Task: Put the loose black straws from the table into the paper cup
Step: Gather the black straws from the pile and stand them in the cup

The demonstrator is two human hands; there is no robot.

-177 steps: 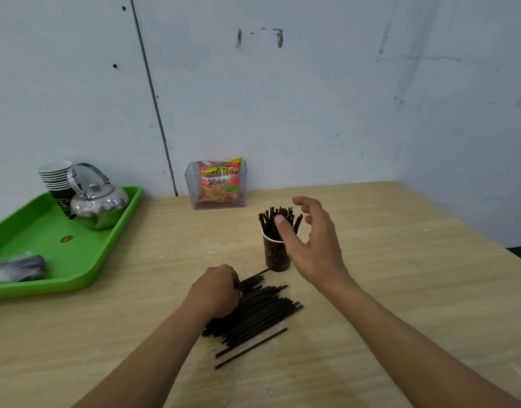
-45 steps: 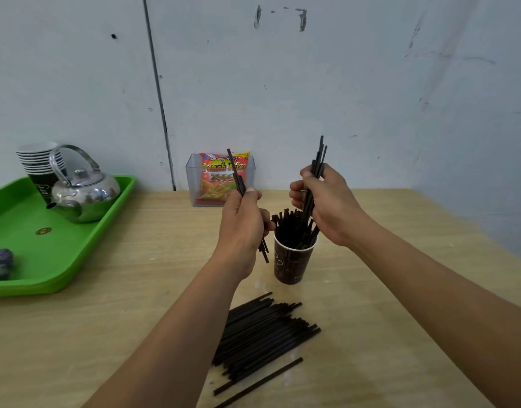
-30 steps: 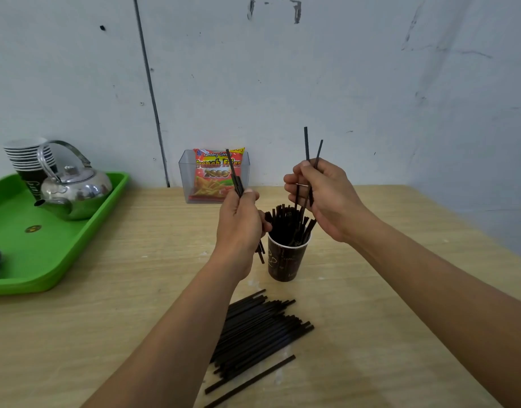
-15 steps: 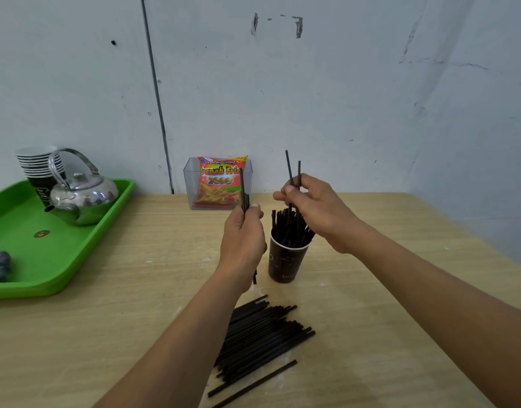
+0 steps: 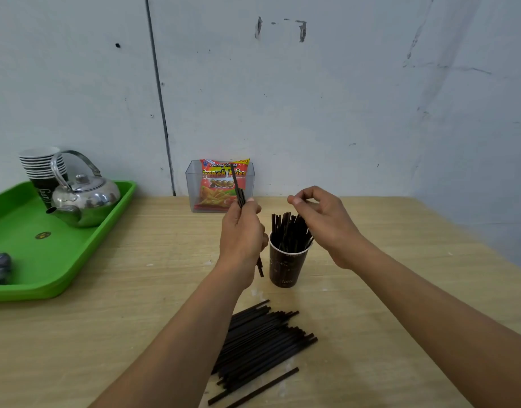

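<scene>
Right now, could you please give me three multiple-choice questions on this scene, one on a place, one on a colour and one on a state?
1. Where does the steel kettle stand? A) on the green tray B) in the clear box C) on bare wood
2. What colour is the paper cup holding straws? A) white B) dark brown C) green
3. What is the left hand doing? A) lying flat B) gripping a few black straws C) lifting a lid
Answers: 1 A, its base sits inside the tray's rim; 2 B, its wall is dark brown; 3 B, fingers curl round straws sticking out above and below.
</scene>
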